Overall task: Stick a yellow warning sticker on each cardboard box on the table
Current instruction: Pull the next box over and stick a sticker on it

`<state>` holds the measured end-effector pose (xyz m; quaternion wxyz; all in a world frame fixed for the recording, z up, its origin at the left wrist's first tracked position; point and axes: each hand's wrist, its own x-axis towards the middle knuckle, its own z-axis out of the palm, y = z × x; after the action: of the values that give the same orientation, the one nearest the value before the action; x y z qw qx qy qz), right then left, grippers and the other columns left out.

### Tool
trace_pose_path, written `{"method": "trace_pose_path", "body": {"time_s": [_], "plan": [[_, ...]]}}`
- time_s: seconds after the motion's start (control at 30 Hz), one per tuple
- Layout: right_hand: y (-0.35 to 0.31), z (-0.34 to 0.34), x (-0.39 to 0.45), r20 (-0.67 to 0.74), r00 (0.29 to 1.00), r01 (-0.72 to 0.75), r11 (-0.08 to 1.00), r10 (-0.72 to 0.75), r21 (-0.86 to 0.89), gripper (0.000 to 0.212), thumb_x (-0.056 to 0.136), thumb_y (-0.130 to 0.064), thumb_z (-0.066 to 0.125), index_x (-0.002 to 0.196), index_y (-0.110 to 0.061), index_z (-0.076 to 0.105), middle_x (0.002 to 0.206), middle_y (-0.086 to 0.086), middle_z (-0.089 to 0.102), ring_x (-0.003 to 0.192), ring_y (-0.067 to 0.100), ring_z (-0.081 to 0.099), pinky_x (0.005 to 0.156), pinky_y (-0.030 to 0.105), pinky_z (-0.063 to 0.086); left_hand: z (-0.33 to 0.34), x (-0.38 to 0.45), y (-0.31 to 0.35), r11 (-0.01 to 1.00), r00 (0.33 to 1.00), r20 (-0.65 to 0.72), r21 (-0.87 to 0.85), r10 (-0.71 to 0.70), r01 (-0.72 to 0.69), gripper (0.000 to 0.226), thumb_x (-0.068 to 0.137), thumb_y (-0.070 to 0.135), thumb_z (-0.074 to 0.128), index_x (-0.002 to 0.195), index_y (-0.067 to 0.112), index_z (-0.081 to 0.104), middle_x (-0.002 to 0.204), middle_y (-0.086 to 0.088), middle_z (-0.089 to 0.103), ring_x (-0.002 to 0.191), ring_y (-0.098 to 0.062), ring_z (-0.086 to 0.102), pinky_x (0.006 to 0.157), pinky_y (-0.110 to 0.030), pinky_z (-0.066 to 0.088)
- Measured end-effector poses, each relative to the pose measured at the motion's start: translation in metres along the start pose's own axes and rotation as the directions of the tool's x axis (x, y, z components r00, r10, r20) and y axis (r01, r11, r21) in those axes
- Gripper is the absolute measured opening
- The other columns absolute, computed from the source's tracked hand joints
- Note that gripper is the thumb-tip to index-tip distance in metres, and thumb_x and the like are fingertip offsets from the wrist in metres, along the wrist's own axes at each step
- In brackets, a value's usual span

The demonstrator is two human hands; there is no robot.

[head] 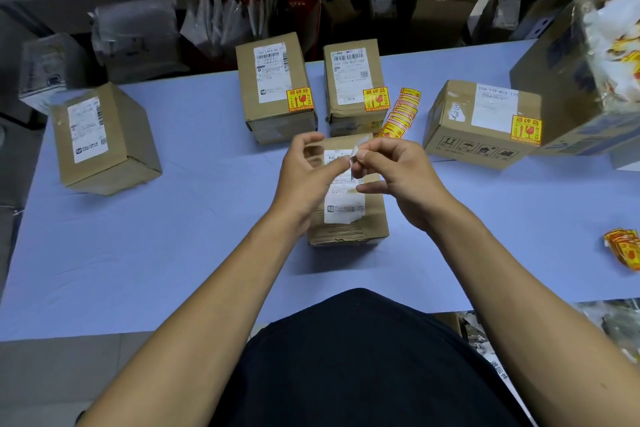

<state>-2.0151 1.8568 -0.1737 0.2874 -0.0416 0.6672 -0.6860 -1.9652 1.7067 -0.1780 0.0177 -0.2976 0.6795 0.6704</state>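
Note:
A small cardboard box [360, 218] with a white shipping label sits at the table's middle, right under my hands. My left hand [308, 177] and my right hand [394, 173] meet above it, both pinching a small pale sticker piece [356, 151] between fingertips; its printed side is hidden. Three boxes carry a yellow warning sticker: one back centre [273, 87], one beside it [353, 87], one at the right [481, 121]. A box at the left [104, 142] shows only a white label. A strip of yellow stickers [401, 111] lies behind my hands.
A larger box [568, 80] with crumpled sticker backing stands at the far right. More loose yellow stickers [623, 246] lie near the right edge of the blue table [173, 236]. Shelves with parcels and bags line the back.

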Motion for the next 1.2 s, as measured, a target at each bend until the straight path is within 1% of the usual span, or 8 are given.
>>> {"method": "trace_pose_path", "body": {"time_s": [0.07, 0.23, 0.43, 0.6, 0.73, 0.93, 1.1, 1.2], "plan": [[0.001, 0.001, -0.001, -0.019, 1.0, 0.0, 1.0, -0.001, -0.023, 0.018, 0.096, -0.011, 0.06, 0.083, -0.014, 0.071, 0.07, -0.001, 0.068, 0.07, 0.009, 0.064, 0.061, 0.025, 0.057, -0.001, -0.003, -0.001, 0.982, 0.987, 0.028, 0.092, 0.161, -0.163, 0.029, 0.082, 0.015, 0.078, 0.108, 0.024, 0.067, 0.11, 0.001, 0.068, 0.105, -0.01, 0.062, 0.092, -0.027, 0.052], [0.002, 0.001, -0.003, 0.0, 0.999, 0.036, 0.992, -0.037, -0.125, 0.017, 0.096, -0.012, 0.06, 0.082, -0.016, 0.069, 0.071, -0.003, 0.068, 0.072, 0.007, 0.064, 0.065, 0.023, 0.056, -0.005, -0.009, 0.0, 0.989, 0.966, 0.22, -0.084, 0.135, -0.119, 0.005, 0.09, 0.019, 0.07, 0.089, 0.019, 0.075, 0.086, -0.003, 0.074, 0.086, -0.017, 0.07, 0.085, -0.038, 0.058], [0.008, -0.001, -0.005, -0.005, 1.0, 0.023, 0.985, -0.025, -0.173, 0.02, 0.096, -0.01, 0.056, 0.08, -0.018, 0.065, 0.07, -0.006, 0.069, 0.071, 0.005, 0.065, 0.067, 0.021, 0.056, 0.0, -0.007, 0.0, 0.994, 0.987, 0.143, -0.093, 0.067, -0.054, 0.017, 0.091, 0.007, 0.066, 0.078, 0.015, 0.072, 0.081, -0.004, 0.072, 0.08, -0.021, 0.07, 0.078, -0.038, 0.06], [0.025, -0.018, -0.004, -0.162, 0.982, -0.115, 0.987, 0.096, -0.114, 0.023, 0.093, -0.007, 0.052, 0.075, -0.016, 0.063, 0.071, -0.001, 0.069, 0.069, 0.011, 0.063, 0.071, 0.03, 0.055, 0.006, 0.002, -0.005, 0.962, 0.99, -0.06, -0.247, -0.131, 0.113, 0.016, 0.094, 0.009, 0.06, 0.08, 0.012, 0.066, 0.086, -0.012, 0.068, 0.079, -0.02, 0.065, 0.064, -0.026, 0.056], [0.05, -0.039, -0.008, -0.304, 0.926, -0.249, 0.967, 0.224, -0.047, 0.024, 0.091, -0.01, 0.052, 0.07, -0.015, 0.063, 0.066, -0.002, 0.069, 0.068, 0.015, 0.062, 0.069, 0.029, 0.054, 0.002, 0.004, -0.012, 0.956, 0.977, -0.124, -0.258, -0.173, 0.137, 0.015, 0.094, 0.008, 0.059, 0.08, 0.011, 0.065, 0.073, -0.005, 0.064, 0.06, -0.011, 0.058, 0.061, -0.026, 0.053], [0.091, -0.059, -0.011, -0.422, 0.825, -0.434, 0.9, 0.376, -0.047, 0.02, 0.092, -0.012, 0.052, 0.074, -0.012, 0.062, 0.075, 0.007, 0.066, 0.066, 0.018, 0.058, 0.065, 0.028, 0.051, -0.002, 0.002, -0.015, 0.954, 0.974, -0.135, -0.265, -0.183, 0.143, 0.015, 0.095, 0.008, 0.059, 0.081, 0.011, 0.064, 0.071, -0.003, 0.063, 0.057, -0.01, 0.058, 0.06, -0.025, 0.055], [0.113, -0.066, -0.012, -0.427, 0.796, -0.56, 0.79, 0.429, -0.25, 0.017, 0.087, -0.011, 0.052, 0.08, -0.002, 0.065, 0.082, 0.019, 0.064, 0.067, 0.025, 0.052, 0.066, 0.032, 0.045, -0.001, 0.001, -0.014, 0.959, 0.979, -0.105, -0.243, -0.176, 0.146, 0.015, 0.095, 0.009, 0.059, 0.081, 0.011, 0.063, 0.071, -0.004, 0.06, 0.056, -0.009, 0.058, 0.062, -0.025, 0.055], [0.111, -0.069, -0.01, -0.466, 0.819, -0.555, 0.668, 0.334, -0.497, 0.035, 0.091, -0.02, 0.055, 0.118, -0.003, 0.067, 0.113, 0.017, 0.069, 0.1, 0.031, 0.062, 0.083, 0.034, 0.045, 0.0, 0.002, -0.014, 0.954, 0.976, -0.096, -0.249, -0.196, 0.167, 0.015, 0.095, 0.009, 0.059, 0.081, 0.011, 0.063, 0.071, -0.003, 0.06, 0.057, -0.009, 0.059, 0.062, -0.025, 0.055]]}}
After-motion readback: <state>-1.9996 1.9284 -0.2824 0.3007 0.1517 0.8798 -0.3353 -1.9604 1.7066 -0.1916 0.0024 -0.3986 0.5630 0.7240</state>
